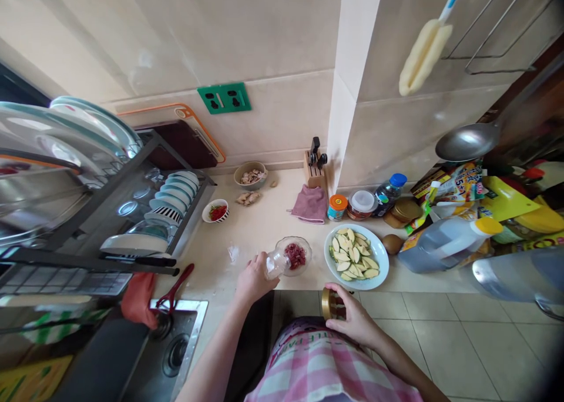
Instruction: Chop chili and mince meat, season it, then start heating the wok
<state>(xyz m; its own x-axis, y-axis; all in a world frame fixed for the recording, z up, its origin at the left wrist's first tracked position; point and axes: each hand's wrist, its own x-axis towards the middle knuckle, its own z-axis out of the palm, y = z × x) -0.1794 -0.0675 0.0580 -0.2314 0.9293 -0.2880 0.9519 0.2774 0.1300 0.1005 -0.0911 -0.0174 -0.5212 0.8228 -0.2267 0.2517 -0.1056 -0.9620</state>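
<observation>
- At a glass bowl [308, 250] of red meat [295, 256], our left hand [254, 280] wraps its fingers round a clear jar [275, 264].
- Our right hand [353, 317], fingers half-curled, grips a gold lid [326, 304].

Soft, bright light is filling the view; glare is streaking the tiled wall [211, 43]; edges are stretching and blurring.

Your jar [277, 264] looks clear and glossy, your lid [326, 304] metallic; you see a transparent glass bowl [308, 258], matt cloth towel [309, 204], smooth wooden knife block [314, 175] and shiny metal ladle [466, 143].
</observation>
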